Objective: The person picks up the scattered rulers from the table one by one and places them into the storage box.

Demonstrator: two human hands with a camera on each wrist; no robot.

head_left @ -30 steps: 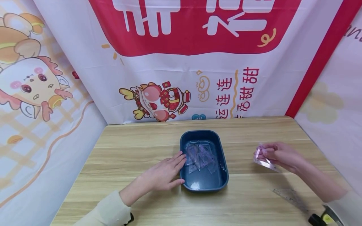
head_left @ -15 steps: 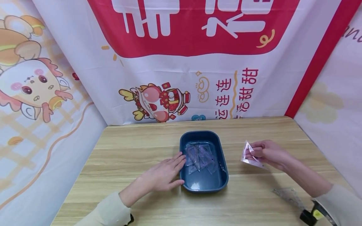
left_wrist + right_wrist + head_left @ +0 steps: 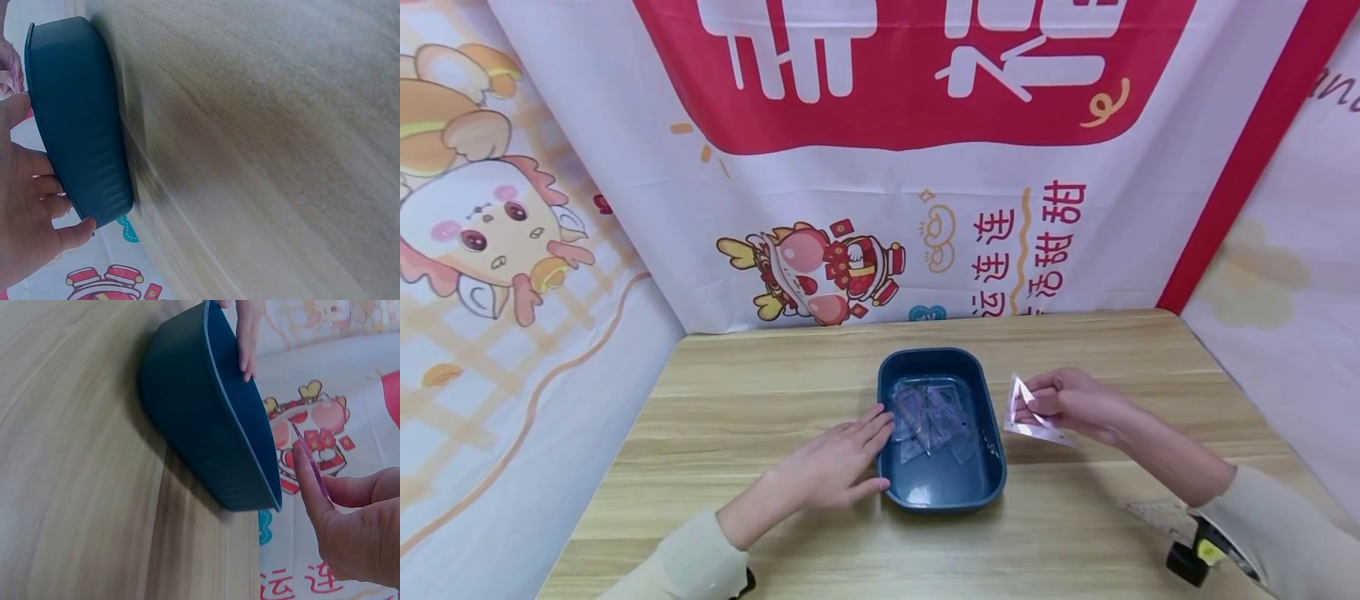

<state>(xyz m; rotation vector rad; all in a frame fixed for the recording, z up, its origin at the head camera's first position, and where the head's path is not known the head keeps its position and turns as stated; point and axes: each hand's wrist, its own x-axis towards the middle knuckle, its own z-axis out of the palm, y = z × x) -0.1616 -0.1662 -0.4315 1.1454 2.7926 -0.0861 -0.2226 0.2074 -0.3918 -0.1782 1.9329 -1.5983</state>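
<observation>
A dark blue rectangular tub (image 3: pixel 938 505) stands on the table, with several clear purplish set squares (image 3: pixel 928 421) overlapping inside it. My left hand (image 3: pixel 838 462) rests at the tub's left side; in the left wrist view its spread fingers (image 3: pixel 51 186) touch the rim. Just right of the tub, above the table, my right hand (image 3: pixel 1075 406) pinches a clear pinkish set square (image 3: pixel 1037 431) between thumb and fingers. The right wrist view shows this set square (image 3: pixel 312 461) edge-on, apart from the tub wall. Another clear set square (image 3: pixel 1159 515) lies at the right, partly hidden by my right forearm.
The wood-grain table (image 3: pixel 760 375) extends on both sides of the tub. Printed cloth (image 3: pixel 880 192) hangs behind it and at both sides. A black and yellow device (image 3: pixel 1195 560) sits at my right wrist.
My right hand has moved left with the set square, from the table's right side to close beside the tub. My left hand and the tub have stayed put.
</observation>
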